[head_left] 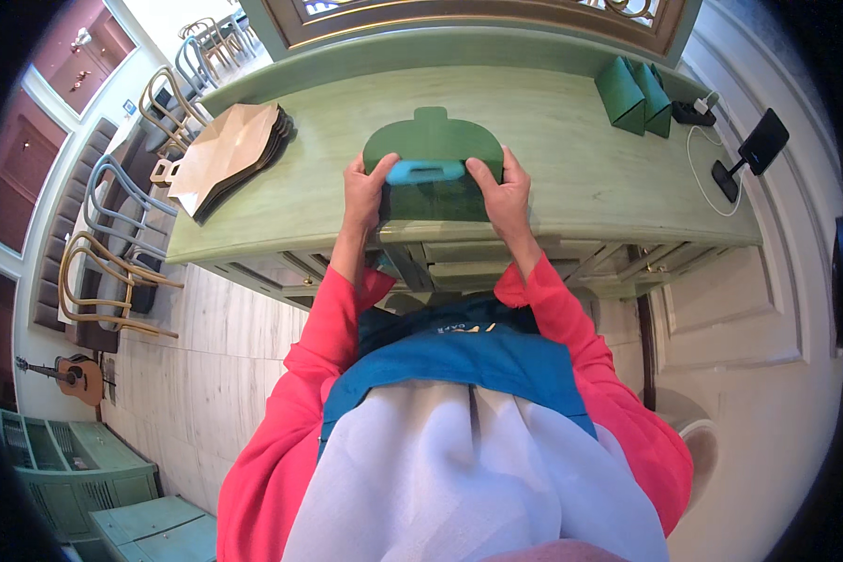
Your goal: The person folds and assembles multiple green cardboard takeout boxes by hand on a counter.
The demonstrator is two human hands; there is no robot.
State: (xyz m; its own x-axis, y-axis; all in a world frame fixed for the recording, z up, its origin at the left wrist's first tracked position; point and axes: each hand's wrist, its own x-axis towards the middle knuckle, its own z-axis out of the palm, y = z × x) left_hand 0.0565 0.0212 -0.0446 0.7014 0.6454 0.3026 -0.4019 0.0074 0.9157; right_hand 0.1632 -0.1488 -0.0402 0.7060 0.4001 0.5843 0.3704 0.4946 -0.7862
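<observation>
A green cardboard carton (431, 136) with a rounded top flap and a small tab stands near the front middle of the counter. Across its near side runs a light blue strip (424, 172) with a handle slot. My left hand (366, 187) grips the carton's left side, its thumb resting by the end of the strip. On the opposite side my right hand (503, 195) holds it the same way, thumb on the green card. The fingers of both hands are partly hidden behind the carton.
The pale green counter (553, 178) has drawers below its front edge. Flat brown paper bags (229, 155) are stacked at left. Two folded green boxes (635, 96), a power strip (693, 113) with a white cable and a black stand (751, 155) are at right.
</observation>
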